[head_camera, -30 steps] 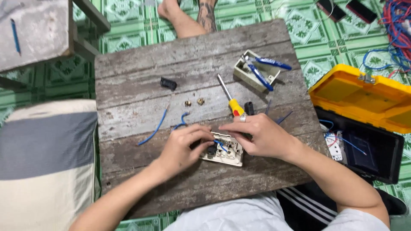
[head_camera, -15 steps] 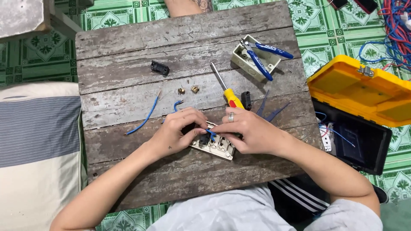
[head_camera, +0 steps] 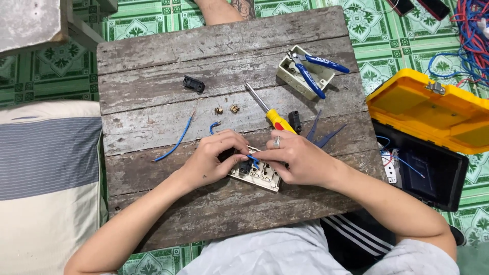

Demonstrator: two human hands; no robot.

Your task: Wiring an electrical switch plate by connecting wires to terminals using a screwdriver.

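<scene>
Both our left hand (head_camera: 211, 158) and right hand (head_camera: 298, 160) pinch a short wire (head_camera: 253, 161) over the plate (head_camera: 257, 174), just below the screwdriver (head_camera: 270, 112): light, rigid plastic, best gripped by its edges.

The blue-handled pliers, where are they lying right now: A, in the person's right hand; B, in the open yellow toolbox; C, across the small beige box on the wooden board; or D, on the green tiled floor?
C: the blue-handled pliers rest across the small beige box at the far right of the wooden board, apart from both hands.
</scene>
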